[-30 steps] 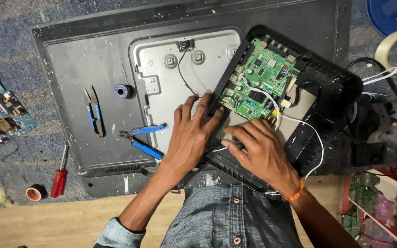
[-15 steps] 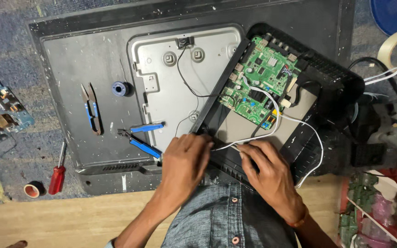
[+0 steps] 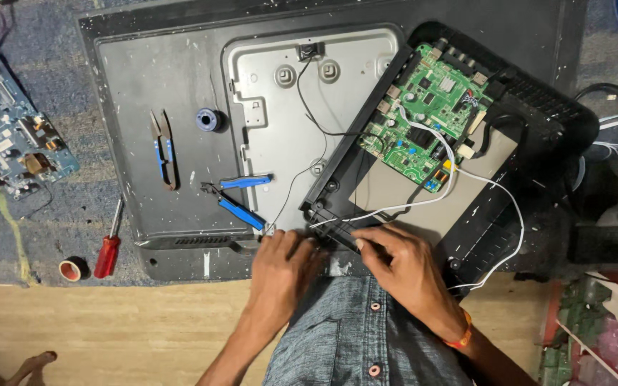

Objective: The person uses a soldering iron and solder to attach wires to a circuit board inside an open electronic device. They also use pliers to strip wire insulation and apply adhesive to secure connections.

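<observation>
A flat television back [image 3: 180,107] lies face down, with a grey metal plate [image 3: 280,121] in its middle. A black plastic cover [image 3: 538,136] rests tilted over its right side and carries a green circuit board [image 3: 430,121]. White wires [image 3: 409,207] run from the board down toward my hands. My left hand [image 3: 284,264] rests at the panel's near edge, fingers curled by the cover's lower corner. My right hand [image 3: 402,268] pinches the white wire ends at that same corner. What my left fingers hold is hidden.
Blue-handled pliers [image 3: 241,204] lie just left of my left hand. Small snips [image 3: 164,146] and a blue solder spool [image 3: 207,119] sit on the panel. A red screwdriver [image 3: 109,250], a tape roll [image 3: 73,269] and a blue circuit board [image 3: 16,139] lie at left.
Both hands have slid down from the middle of the cover to its lower corner at the panel's near edge. The green board, earlier partly covered, now shows fully.
</observation>
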